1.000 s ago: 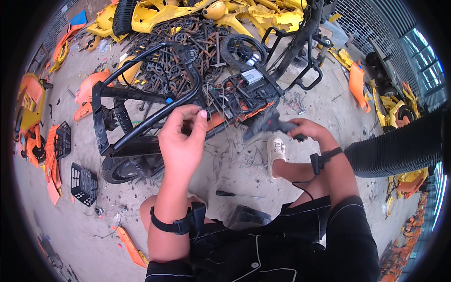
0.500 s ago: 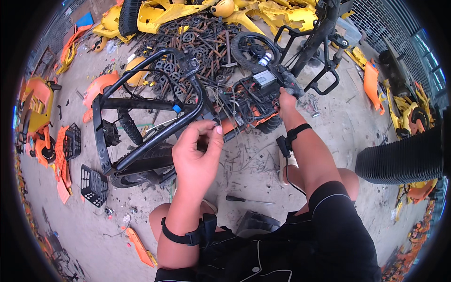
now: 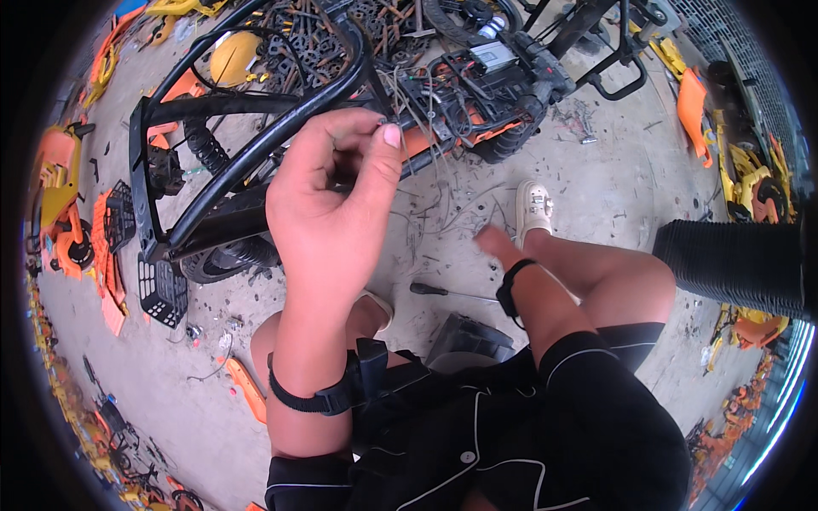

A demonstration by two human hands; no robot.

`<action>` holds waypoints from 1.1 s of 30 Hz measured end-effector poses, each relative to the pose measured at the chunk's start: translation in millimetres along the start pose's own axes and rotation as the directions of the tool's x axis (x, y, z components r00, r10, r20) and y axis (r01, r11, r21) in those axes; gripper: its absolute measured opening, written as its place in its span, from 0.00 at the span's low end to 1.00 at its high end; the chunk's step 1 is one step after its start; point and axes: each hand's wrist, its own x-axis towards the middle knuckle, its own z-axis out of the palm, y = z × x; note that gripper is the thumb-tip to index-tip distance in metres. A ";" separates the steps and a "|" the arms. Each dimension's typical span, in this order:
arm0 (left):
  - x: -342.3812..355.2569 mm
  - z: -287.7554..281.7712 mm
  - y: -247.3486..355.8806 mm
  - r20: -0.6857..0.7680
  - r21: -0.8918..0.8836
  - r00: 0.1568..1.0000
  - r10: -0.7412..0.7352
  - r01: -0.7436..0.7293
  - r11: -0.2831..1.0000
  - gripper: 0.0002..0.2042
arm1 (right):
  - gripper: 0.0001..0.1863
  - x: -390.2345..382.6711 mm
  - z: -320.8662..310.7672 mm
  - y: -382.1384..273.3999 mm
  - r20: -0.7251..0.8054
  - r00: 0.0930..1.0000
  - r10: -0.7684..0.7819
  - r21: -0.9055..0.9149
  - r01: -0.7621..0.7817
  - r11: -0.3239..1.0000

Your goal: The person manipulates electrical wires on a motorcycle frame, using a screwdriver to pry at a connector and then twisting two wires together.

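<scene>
My left hand [image 3: 328,200] is raised in the middle, thumb and forefinger pinched together. What they hold, if anything, is too small to make out. Behind it lies a stripped scooter frame [image 3: 328,100] of black tubes, with wires and an orange body along its middle. A silver box [image 3: 492,56] sits among those wires, and a dark grey bulky part [image 3: 552,83] rests at the right end. Low over the floor by my right shoe, my right hand [image 3: 497,245] is smeared by motion. A screwdriver [image 3: 429,289] lies on the floor between my feet.
Heaped rusty metal parts [image 3: 290,38] lie beyond the frame. A black basket [image 3: 162,289] stands at left near orange plastic pieces [image 3: 106,264]. At right is a stack of black ribbed pieces [image 3: 728,264]. Near my knees sits a black container [image 3: 469,336]; debris litters the floor.
My right hand has left the right end of the scooter frame and come down toward me. My left hand stays pinched. The view has tilted lower, so my right shoe shows more.
</scene>
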 end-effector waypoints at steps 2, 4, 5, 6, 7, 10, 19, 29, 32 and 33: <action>-1.3 2.7 -0.7 0.025 -0.021 0.999 -0.029 0.030 0.999 0.07 | 0.20 -32.2 72.9 -20.7 0.148 0.964 -0.219 -0.184 0.245 0.952; -10.1 -19.2 -13.8 -0.009 0.012 0.996 -0.085 0.085 0.996 0.07 | 0.14 -88.4 66.9 -118.9 0.237 0.947 -0.216 -0.183 0.262 0.948; -9.0 -19.3 -13.0 0.038 0.022 0.993 -0.109 0.108 0.994 0.07 | 0.14 -101.7 80.1 -124.2 0.179 0.960 -0.215 -0.191 0.248 0.950; -9.4 -21.4 -12.7 0.047 0.017 0.989 -0.138 0.137 0.990 0.07 | 0.14 -109.3 93.7 -132.3 0.125 0.966 -0.226 -0.195 0.247 0.949; -10.3 -23.8 -15.2 0.061 0.007 0.984 -0.167 0.167 0.986 0.07 | 0.12 -107.9 109.4 -138.7 0.086 0.979 -0.184 -0.274 0.201 0.940; -10.5 -22.4 -17.7 0.085 0.056 0.963 -0.255 0.251 0.966 0.08 | 0.11 -99.7 136.0 -146.3 0.067 0.987 -0.148 -0.416 0.162 0.895; -1.3 -9.0 -21.6 0.150 0.091 0.959 -0.239 0.228 0.969 0.08 | 0.10 -76.1 137.4 -136.7 0.239 0.954 -0.179 -0.441 0.271 0.856; -7.0 -2.3 6.9 0.121 0.006 0.982 -0.142 0.143 0.990 0.07 | 0.18 -84.5 -33.0 -184.9 0.567 0.748 -0.344 -0.026 0.434 0.901; -9.5 1.2 15.5 0.104 -0.043 0.993 -0.055 0.060 0.997 0.07 | 0.21 -108.3 -151.3 -210.9 0.677 0.636 -0.370 -0.017 0.516 0.856; -10.2 3.9 14.3 0.099 -0.051 0.995 -0.020 0.025 0.998 0.07 | 0.21 -126.1 -191.7 -215.1 0.670 0.625 -0.401 0.002 0.538 0.843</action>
